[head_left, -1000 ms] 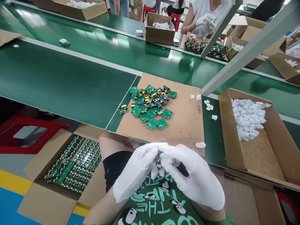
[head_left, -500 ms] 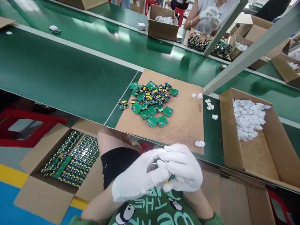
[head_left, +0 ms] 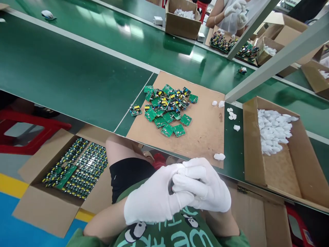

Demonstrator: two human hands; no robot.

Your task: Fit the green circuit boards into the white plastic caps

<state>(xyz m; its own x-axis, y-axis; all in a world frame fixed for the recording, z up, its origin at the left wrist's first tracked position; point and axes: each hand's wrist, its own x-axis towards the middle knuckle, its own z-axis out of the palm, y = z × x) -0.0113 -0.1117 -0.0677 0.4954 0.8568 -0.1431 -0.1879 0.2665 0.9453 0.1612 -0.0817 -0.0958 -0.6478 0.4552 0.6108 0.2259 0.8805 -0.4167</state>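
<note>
My left hand (head_left: 154, 197) and my right hand (head_left: 205, 187), both in white gloves, are closed together in front of my green shirt. Their fingers wrap round a small circuit board, which the gloves now hide almost wholly; its green and yellow parts showed between the fingers half a second ago. Beyond them, a heap of green circuit boards (head_left: 167, 103) with yellow and black components lies on a cardboard sheet (head_left: 203, 133). One white piece (head_left: 219, 156) rests near the sheet's front right corner, close to my right hand.
On the right stands a cardboard box (head_left: 253, 147) with many white pieces (head_left: 275, 130). A carton (head_left: 43, 212) of circuit boards sits low on the left. A slanting metal post (head_left: 267, 65) rises behind the sheet. Across the green bench (head_left: 77, 79), a gloved co-worker (head_left: 231, 17) handles something.
My fingers have closed further over the circuit board, covering the green and yellow parts that showed. Both hands have shifted slightly to the right, and the camera view has moved a little.
</note>
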